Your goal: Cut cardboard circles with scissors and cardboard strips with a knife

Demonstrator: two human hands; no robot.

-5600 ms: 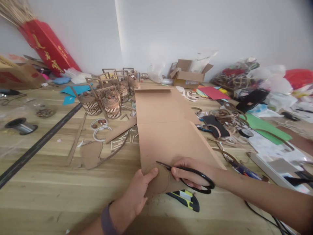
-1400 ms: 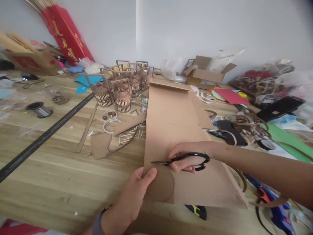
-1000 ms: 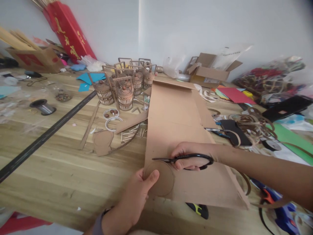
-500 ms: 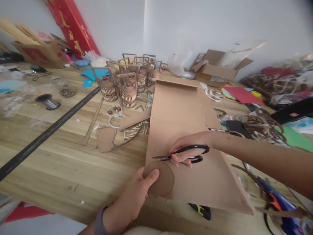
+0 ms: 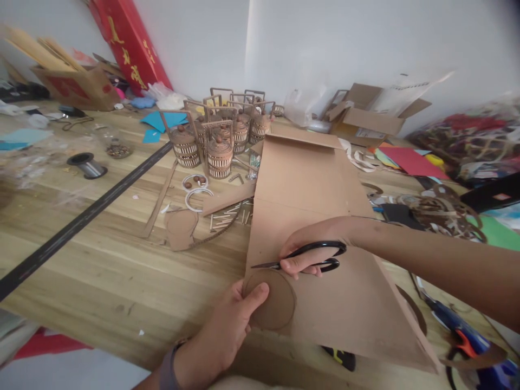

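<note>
My right hand (image 5: 303,254) is closed around black-handled scissors (image 5: 320,252), with the blades pointing left over a large brown cardboard sheet (image 5: 309,189). A round outline marks a cardboard circle (image 5: 278,303) at the sheet's near left corner, just below the blades. My left hand (image 5: 235,319) grips that corner, its thumb lying on top across the circle and its fingers hidden underneath. Whether the blades are cutting into the cardboard I cannot tell.
Several small lidded baskets with handles (image 5: 220,160) stand behind the sheet. White rings (image 5: 199,200) and a cardboard offcut (image 5: 181,227) lie left of it. A wire spool (image 5: 86,165) is farther left. A blue glue gun (image 5: 467,336) and curled strips (image 5: 430,208) are at the right.
The view has shifted slightly, moving the table things a little to the right. Both hands keep their hold, and the scissors sit slightly closer to the circle's top edge.
</note>
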